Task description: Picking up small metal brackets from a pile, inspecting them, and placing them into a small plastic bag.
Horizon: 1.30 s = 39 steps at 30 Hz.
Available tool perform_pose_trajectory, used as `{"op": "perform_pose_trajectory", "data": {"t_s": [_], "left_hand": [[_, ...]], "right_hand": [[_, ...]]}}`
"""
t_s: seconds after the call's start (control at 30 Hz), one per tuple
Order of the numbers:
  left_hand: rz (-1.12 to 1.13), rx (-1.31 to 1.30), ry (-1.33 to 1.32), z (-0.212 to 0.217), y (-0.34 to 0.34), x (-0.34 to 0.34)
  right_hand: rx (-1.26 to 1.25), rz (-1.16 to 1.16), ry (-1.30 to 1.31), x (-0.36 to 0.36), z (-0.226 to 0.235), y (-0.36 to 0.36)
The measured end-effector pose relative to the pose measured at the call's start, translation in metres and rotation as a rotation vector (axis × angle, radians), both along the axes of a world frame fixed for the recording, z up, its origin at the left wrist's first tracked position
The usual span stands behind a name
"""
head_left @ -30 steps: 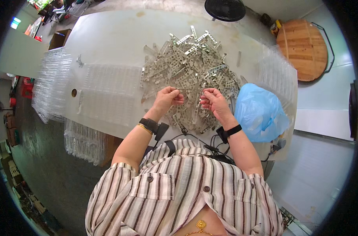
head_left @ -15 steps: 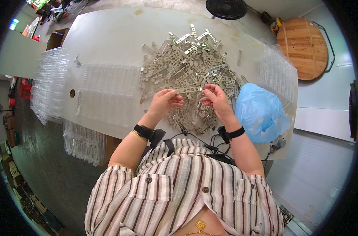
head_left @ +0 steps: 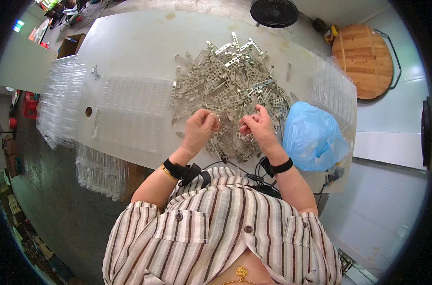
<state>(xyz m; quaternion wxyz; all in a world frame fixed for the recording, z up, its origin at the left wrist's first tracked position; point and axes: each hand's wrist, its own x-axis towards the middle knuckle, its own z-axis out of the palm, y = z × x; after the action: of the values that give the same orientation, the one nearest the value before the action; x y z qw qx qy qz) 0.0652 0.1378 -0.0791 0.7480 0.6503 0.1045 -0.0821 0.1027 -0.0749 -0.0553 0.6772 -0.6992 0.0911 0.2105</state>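
Observation:
A large heap of perforated metal strips lies on the white table. Over its near left part, my left hand is closed in a pinch. A pale perforated metal strip seems to show at those fingertips, blurred against the heap. My right hand hovers above the heap's near right side, thumb and index finger pressed together, the other fingers curled. Whatever sits in that pinch is too small to make out. A gap separates the two hands.
Right of the heap rests a blue plastic bag. Clear plastic trays lie flat at the left, with a stack beyond and more trays at the far right. Black cables run along the near edge. A black fan stands behind.
A strip stretched between both hands earlier; now it no longer spans them. My left fingers have curled in tighter, and my right fingers have closed into a pinch.

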Motion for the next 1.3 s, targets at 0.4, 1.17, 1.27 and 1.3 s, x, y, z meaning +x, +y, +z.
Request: {"op": "perform_pose_trajectory", "data": {"t_s": [0.4,1.17,1.27,1.3], "left_hand": [[-0.044,-0.676,0.241,0.017,0.044,-0.010],[-0.172,-0.703,0.279,0.059,0.070,-0.026],[-0.169,-0.731,0.245,0.061,0.068,-0.028],[-0.167,-0.733,0.247,0.061,0.068,-0.028]], "right_hand": [[-0.032,0.114,-0.035,-0.012,0.061,-0.009],[-0.104,0.178,-0.096,-0.062,0.127,0.028],[-0.068,0.163,-0.057,-0.063,0.127,0.026],[-0.059,0.158,-0.052,-0.064,0.128,0.025]]}}
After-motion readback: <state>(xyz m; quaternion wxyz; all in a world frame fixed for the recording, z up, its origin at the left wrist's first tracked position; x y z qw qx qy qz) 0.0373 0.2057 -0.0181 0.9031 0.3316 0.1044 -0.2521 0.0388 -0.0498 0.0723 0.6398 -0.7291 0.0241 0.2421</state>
